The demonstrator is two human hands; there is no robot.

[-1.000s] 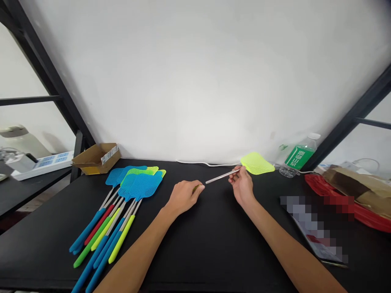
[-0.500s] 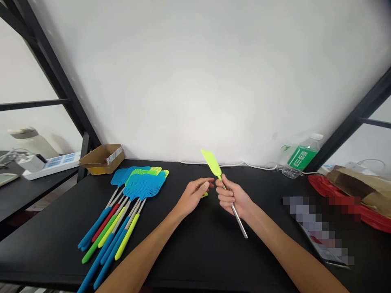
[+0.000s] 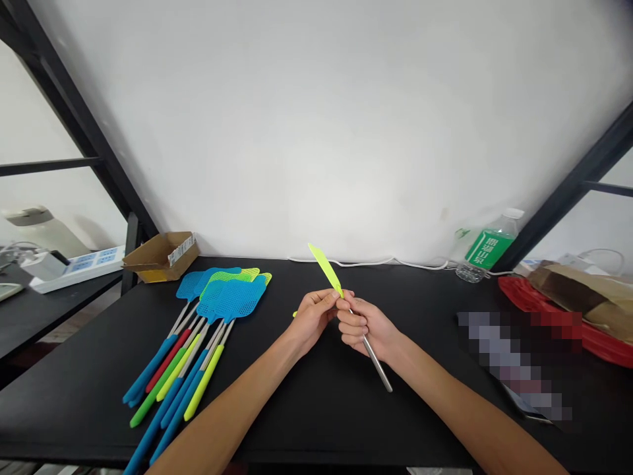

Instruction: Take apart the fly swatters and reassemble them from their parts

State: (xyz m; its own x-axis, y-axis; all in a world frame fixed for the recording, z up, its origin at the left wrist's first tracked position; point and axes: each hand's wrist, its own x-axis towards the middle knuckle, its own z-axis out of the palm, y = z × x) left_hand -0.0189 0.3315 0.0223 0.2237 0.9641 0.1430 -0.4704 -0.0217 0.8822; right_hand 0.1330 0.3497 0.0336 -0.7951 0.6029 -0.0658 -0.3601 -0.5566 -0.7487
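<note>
Black surface [image 3: 415,422] carries it all. Swatter pile [image 3: 242,297] sits left, heads at the far end, handles toward the near edge — likely lined up to keep the middle free for handling. Yellow-green swatter [image 3: 322,267] is just above mid-surface, tilted, head up and edge-on. Right hand [image 3: 378,326]: grip closed round the shaft [image 3: 378,365], probably taking the weight. Left hand [image 3: 311,320]: grip pinched at the neck, likely steadying the head. Small yellow tip [image 3: 295,314] beside left hand — can't tell if held.
</note>
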